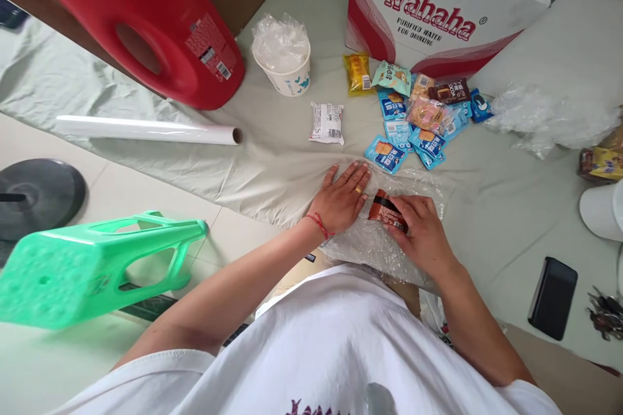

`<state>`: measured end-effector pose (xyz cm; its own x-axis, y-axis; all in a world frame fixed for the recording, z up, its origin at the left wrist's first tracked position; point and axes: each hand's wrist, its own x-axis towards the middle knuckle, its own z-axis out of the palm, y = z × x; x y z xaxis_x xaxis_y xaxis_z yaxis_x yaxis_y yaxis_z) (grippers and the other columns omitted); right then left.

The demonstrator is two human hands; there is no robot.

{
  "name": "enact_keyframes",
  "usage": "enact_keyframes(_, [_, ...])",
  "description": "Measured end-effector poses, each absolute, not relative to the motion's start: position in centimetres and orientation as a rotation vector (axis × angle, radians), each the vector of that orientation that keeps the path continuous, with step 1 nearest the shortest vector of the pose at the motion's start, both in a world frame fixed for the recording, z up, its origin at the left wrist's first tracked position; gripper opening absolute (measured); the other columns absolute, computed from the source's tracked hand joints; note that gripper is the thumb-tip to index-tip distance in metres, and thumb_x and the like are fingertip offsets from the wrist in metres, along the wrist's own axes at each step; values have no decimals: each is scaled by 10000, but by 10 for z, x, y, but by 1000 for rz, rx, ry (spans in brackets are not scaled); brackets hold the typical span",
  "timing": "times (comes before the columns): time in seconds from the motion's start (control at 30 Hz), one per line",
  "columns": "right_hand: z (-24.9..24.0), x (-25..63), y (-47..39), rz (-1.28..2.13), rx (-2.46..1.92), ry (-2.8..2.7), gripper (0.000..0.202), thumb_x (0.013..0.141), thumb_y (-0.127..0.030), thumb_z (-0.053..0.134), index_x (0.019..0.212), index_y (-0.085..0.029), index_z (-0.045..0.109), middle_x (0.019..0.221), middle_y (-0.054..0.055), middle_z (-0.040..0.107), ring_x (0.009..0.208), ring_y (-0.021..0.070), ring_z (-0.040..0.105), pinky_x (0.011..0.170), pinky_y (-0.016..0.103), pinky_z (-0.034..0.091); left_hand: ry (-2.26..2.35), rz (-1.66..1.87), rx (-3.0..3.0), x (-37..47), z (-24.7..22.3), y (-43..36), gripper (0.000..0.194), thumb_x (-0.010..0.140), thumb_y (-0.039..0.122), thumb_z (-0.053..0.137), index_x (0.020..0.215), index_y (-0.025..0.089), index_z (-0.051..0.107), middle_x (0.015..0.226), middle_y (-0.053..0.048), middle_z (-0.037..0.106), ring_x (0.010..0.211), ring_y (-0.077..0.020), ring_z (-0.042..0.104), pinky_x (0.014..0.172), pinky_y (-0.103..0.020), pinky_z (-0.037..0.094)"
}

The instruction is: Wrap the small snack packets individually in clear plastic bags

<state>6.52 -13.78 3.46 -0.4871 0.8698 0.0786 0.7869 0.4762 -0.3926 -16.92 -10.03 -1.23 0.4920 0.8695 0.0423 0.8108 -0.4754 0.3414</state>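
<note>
My left hand [342, 198] lies flat with fingers stretched out, pressing a sheet of clear plastic film [363, 245] at the near edge of the cloth-covered table. To its right, my right hand [421, 227] grips a small brown snack packet [387, 209] by its right end, over the film. Beyond the hands is a loose pile of snack packets, with a blue packet [386, 154] closest, a yellow packet [357, 74] at the left and a dark brown packet [450, 91] on top. A white packet [327, 122] lies apart from them.
A paper cup [288, 78] stuffed with clear plastic stands beyond the white packet. At the left are a red jug [195, 45], a white roll [160, 131] and a green stool [58, 272]. A Wahaha carton [438, 13] stands behind; a black phone [553, 298] and keys [606, 313] lie right.
</note>
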Motion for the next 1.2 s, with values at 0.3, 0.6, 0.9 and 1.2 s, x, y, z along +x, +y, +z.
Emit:
enact_keyframes(0.3, [41,54,-122,744,-1324,-2617,464,969,-431,644,1387,-230,651,1289,135,667,1186,340,555,1019,536,505,1442,289,2487,-169,-14,-101,568,1097,320,268,1620,145,405,1716,-111,337,1617,-284,282,1304,-603,180])
enact_keyframes(0.6, [46,104,43,58,-1807,-2180,686,897,-297,743,1505,-69,518,1483,261,529,1338,366,431,1152,520,326,1443,276,2463,-168,-11,-100,568,1087,325,295,1617,160,415,1706,-116,362,1608,-293,303,1297,-601,190])
enact_keyframes(0.9, [25,140,41,366,-2048,-1761,287,847,-338,773,1029,-119,735,928,82,649,801,171,513,865,359,441,1450,276,2466,-169,-12,-100,561,1091,335,310,1612,162,421,1712,-111,351,1609,-290,299,1304,-587,177])
enact_keyframes(1.2, [45,195,-8,806,-1927,-1162,123,747,-195,741,869,-178,731,779,47,684,652,160,554,683,339,474,1444,300,2474,-169,-12,-100,562,1095,333,293,1611,153,423,1707,-111,360,1602,-289,314,1300,-600,192])
